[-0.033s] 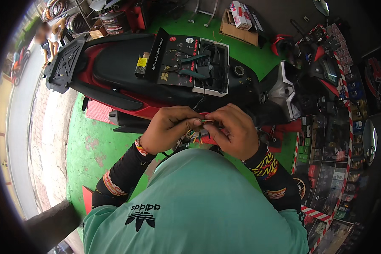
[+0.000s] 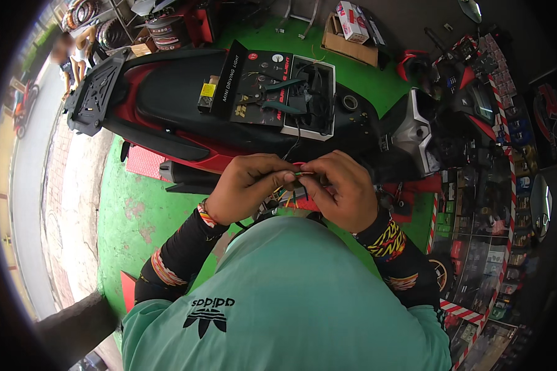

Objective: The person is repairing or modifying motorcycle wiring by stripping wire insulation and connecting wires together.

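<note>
My left hand (image 2: 250, 188) and my right hand (image 2: 340, 188) meet in the centre, fingertips pinching thin coloured wires (image 2: 301, 174), partly hidden by the fingers. More wire ends dangle just below them. Behind my hands lies the black-and-red scooter seat (image 2: 173, 89). On it rests an open display box (image 2: 329, 123) of black cables, with two teal-handled tools (image 2: 281, 106) across its printed panel. A small box with a yellow label (image 2: 207, 91) sits to the left of that panel, and a round roll (image 2: 349, 103) to the right.
Other people (image 2: 80, 55) stand at the rear rack (image 2: 93, 93), near the street. Cardboard boxes (image 2: 349, 49) lie beyond the scooter on the green floor (image 2: 133, 235). The silver handlebar cover (image 2: 418, 133) is at right, beside glass display cases (image 2: 470, 253) edged with striped tape.
My right thumb has shifted very slightly on the wires. Out in the street, a red motorbike has moved a little toward the lower left.
</note>
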`<control>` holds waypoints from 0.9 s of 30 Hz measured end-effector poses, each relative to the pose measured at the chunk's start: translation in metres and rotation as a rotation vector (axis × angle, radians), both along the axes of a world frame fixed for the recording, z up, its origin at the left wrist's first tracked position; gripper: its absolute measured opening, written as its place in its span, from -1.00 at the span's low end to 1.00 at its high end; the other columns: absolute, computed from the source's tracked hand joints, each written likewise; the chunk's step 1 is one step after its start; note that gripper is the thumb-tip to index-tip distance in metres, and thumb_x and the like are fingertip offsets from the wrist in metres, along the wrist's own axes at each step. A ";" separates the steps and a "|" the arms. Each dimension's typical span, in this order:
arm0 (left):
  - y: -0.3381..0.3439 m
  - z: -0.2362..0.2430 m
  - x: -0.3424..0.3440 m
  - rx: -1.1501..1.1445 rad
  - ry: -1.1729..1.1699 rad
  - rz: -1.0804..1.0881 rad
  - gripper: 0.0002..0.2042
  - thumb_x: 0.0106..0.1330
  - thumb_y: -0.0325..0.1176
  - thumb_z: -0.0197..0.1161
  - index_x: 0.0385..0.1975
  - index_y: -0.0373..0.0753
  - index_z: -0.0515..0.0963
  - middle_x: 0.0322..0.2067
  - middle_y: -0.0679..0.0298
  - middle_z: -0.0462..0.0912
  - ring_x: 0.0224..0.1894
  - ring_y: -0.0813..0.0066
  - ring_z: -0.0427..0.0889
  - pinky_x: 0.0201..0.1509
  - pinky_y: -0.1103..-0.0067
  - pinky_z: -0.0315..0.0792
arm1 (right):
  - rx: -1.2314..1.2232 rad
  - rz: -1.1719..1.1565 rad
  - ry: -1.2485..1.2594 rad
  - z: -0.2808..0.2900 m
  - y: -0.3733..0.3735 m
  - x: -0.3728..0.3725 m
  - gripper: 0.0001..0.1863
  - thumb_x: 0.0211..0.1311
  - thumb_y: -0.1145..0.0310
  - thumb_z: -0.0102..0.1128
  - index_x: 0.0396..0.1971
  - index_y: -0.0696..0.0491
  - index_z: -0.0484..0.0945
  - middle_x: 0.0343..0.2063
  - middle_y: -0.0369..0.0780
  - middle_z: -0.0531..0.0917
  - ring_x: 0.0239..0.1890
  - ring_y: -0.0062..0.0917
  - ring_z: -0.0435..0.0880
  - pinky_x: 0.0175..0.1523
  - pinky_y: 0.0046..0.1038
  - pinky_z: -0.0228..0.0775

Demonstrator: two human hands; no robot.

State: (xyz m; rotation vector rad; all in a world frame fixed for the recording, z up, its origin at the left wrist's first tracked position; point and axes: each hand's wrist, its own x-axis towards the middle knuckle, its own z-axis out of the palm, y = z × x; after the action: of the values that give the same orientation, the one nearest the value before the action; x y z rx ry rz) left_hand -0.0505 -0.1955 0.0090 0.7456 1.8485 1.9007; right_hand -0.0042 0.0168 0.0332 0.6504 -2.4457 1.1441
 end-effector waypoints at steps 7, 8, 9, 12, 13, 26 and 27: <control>0.001 0.001 0.004 -0.013 -0.067 0.092 -0.80 0.37 -0.49 0.34 -0.08 -0.41 0.67 -0.24 0.22 0.75 -0.28 0.64 0.67 -0.19 0.66 0.56 | -0.259 -0.049 -0.252 0.000 -0.006 0.001 -0.86 0.25 0.48 0.31 -0.23 0.16 0.60 -0.39 -0.21 0.64 -0.40 -0.52 0.63 -0.36 -0.48 0.42; 0.001 -0.001 0.004 -0.031 -0.019 0.087 -0.80 0.36 -0.48 0.35 -0.08 -0.41 0.68 -0.23 0.22 0.75 -0.28 0.64 0.68 -0.18 0.66 0.57 | -0.257 -0.052 -0.257 0.005 -0.007 0.002 -0.87 0.26 0.47 0.31 -0.23 0.16 0.60 -0.39 -0.20 0.64 -0.39 -0.48 0.63 -0.34 -0.46 0.43; 0.001 -0.004 0.004 -0.032 -0.015 0.086 -0.80 0.36 -0.48 0.35 -0.08 -0.41 0.68 -0.23 0.22 0.75 -0.28 0.64 0.68 -0.18 0.66 0.57 | -0.256 -0.056 -0.262 0.008 -0.007 0.002 -0.87 0.26 0.46 0.30 -0.23 0.16 0.60 -0.39 -0.19 0.64 -0.37 -0.45 0.64 -0.33 -0.45 0.44; 0.001 -0.010 0.004 -0.035 -0.011 0.096 -0.80 0.37 -0.48 0.34 -0.08 -0.40 0.67 -0.24 0.25 0.73 -0.28 0.65 0.66 -0.19 0.67 0.55 | -0.208 -0.037 -0.185 0.004 -0.005 -0.003 -0.87 0.26 0.46 0.29 -0.26 0.16 0.58 -0.38 -0.17 0.63 -0.34 -0.34 0.63 -0.26 -0.38 0.45; 0.002 -0.011 0.003 -0.048 0.013 0.091 -0.82 0.36 -0.47 0.34 -0.11 -0.40 0.68 -0.26 0.21 0.73 -0.27 0.61 0.67 -0.20 0.64 0.55 | -0.209 -0.038 -0.181 0.004 -0.003 -0.005 -0.87 0.26 0.46 0.29 -0.26 0.16 0.58 -0.38 -0.17 0.63 -0.34 -0.34 0.63 -0.26 -0.38 0.45; 0.011 -0.020 0.002 0.068 -0.139 0.127 -0.81 0.47 -0.46 0.21 -0.07 -0.44 0.63 -0.27 0.18 0.75 -0.20 0.55 0.72 -0.06 0.61 0.57 | -0.460 -0.135 -0.261 -0.010 0.007 -0.005 -0.81 0.43 0.35 0.20 -0.15 0.19 0.58 -0.36 -0.26 0.62 -0.36 -0.60 0.57 -0.22 -0.52 0.41; 0.010 -0.021 0.002 0.064 -0.139 0.130 -0.81 0.47 -0.46 0.21 -0.07 -0.44 0.63 -0.27 0.18 0.75 -0.20 0.55 0.72 -0.06 0.61 0.57 | -0.508 -0.186 -0.246 -0.009 0.011 -0.004 -0.78 0.47 0.32 0.17 -0.13 0.20 0.58 -0.35 -0.29 0.61 -0.33 -0.68 0.56 -0.21 -0.57 0.40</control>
State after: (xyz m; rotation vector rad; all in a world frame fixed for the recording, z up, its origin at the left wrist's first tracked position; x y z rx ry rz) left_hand -0.0484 -0.1856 -0.0118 0.5095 1.7972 2.0453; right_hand -0.0086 0.0278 0.0237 0.1326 -2.1955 1.7554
